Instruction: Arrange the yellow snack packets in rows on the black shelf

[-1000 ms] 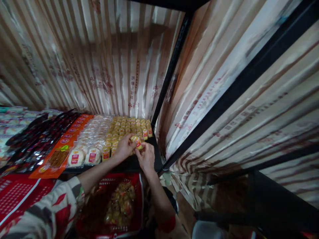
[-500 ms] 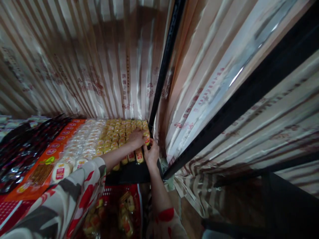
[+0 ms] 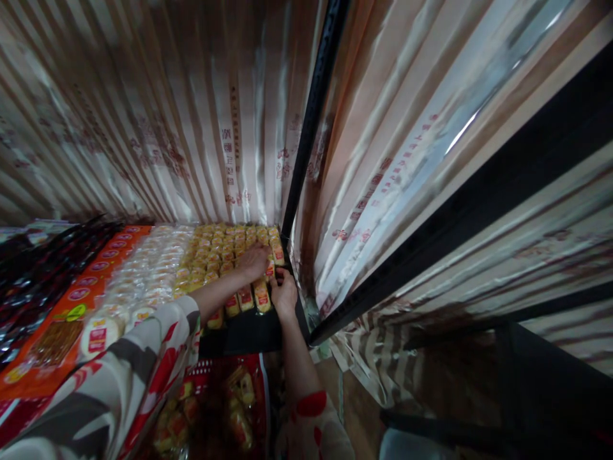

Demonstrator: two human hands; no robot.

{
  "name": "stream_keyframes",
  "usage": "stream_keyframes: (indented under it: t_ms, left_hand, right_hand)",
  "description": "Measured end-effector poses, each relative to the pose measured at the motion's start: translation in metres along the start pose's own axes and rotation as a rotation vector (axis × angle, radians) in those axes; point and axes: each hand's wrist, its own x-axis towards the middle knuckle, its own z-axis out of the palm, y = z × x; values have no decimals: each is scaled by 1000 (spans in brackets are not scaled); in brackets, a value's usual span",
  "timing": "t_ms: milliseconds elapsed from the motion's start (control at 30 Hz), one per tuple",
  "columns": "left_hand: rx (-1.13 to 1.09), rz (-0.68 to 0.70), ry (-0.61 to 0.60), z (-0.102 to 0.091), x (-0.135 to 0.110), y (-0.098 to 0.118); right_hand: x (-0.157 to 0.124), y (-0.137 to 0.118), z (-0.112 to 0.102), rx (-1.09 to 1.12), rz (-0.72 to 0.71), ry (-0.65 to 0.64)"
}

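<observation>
Rows of small wrapped cakes [image 3: 230,246], in clear yellow wrappers with red labels, stand on a black shelf [image 3: 246,332]. My left hand [image 3: 255,260] lies over the right-hand rows, fingers stretched out onto the cakes. Close to its fingertips, my right hand [image 3: 285,291] has thumb and forefinger closed at one wrapped cake [image 3: 271,268] from the right side. That cake is partly hidden by my fingers. Another wrapped cake [image 3: 278,253] sits behind it, at the row's far right end by the black post.
To the left lie white round packets [image 3: 158,268], an orange bag [image 3: 67,322] and dark shiny packets [image 3: 57,287]. Below the shelf is a red basket [image 3: 261,383] with loose wrapped cakes. A black post [image 3: 313,121] and a slanted black bar [image 3: 460,198] stand before printed curtains [image 3: 230,102].
Both hands have moved a little left and slightly apart from the far-right cake, which now shows uncovered in its row. The view has shifted slightly.
</observation>
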Motion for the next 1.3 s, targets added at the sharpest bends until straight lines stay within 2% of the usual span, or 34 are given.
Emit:
stream_keyframes:
  t_ms: [100,300,533,667,767,833,900,967,1033,1133,1167,1200,1300]
  left_hand:
    - [-1,3,8,3,1,-4]
    - [-15,6,8,6,3,-8]
    - [-9,52,-8,0,0,-6]
    - [-35,59,47,-10,-8,-1]
    - [-122,41,136,-17,-26,9]
    - [-207,60,179,-19,-51,17]
    - [-310,93,178,-16,-88,23]
    - [-417,106,125,-8,-135,24]
    - [-485,81,16,2,-186,20]
    - [-532,31,-274,21,-261,0]
    - [-538,17,-327,27,-283,-10]
    - [-531,-18,-359,34,-303,-21]
    - [-485,-284,-366,50,-350,-56]
  right_hand:
    - [0,0,2,8,-10,38]
    - [1,-2,5,-26,21,-8]
    - [2,1,6,-8,-11,6]
    - [2,4,7,35,-24,34]
    - [2,4,6,83,-21,41]
    - [2,2,4,83,-18,42]
    - [1,0,0,48,-23,49]
    - [-2,-4,-5,-7,-42,56]
    - [-9,-9,-11,-56,-96,56]
    - [-28,-23,-22,-104,-308,107]
    - [-36,-30,-27,-94,-369,127]
    - [-46,-39,-31,-75,-420,147]
    - [-87,-67,-35,6,-555,100]
